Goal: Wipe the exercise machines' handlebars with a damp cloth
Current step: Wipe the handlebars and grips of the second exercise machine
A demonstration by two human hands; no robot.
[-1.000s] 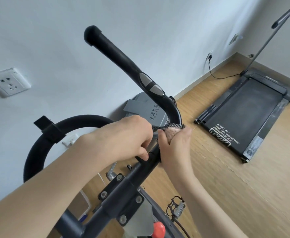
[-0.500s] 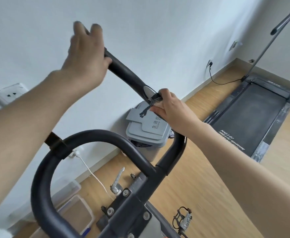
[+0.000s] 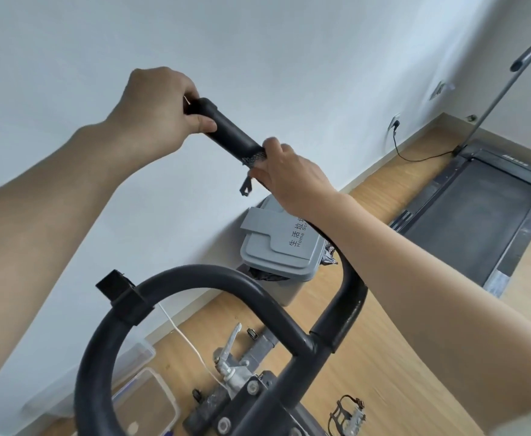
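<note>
Since the exercise bike's handlebar (image 3: 195, 278) is a stiff black tube bolted to the frame (image 3: 251, 401) below both my hands, I judge it will take firm pressure without flexing. Nothing about it wants lifting; it only needs bracing. Its raised grip (image 3: 231, 132) runs slantwise between the two hands and looks matt and slightly cushioned, so I expect it to drag on fabric rather than let it slip. My left hand (image 3: 157, 111) is curled round the far tip of that grip, thumb across its near side, steadying it. My right hand (image 3: 292, 177) is wrapped round the same grip lower down, near the left with a bare stretch of tube between them, and it clamps the cloth (image 3: 254, 157) against the bar. Only a narrow band of that cloth shows at the edge of the right hand nearest the left, plus a thin tail (image 3: 246, 187) hanging loose beneath it; the rest is hidden in the palm. It is dark, open-woven, limp and light, so I'd take it bunched in the whole palm rather than by a corner, and squeeze it right round the tube. Whether it is damp I cannot tell. The loose tail could snag, so I would tuck it in before sliding toward the left hand.
</note>
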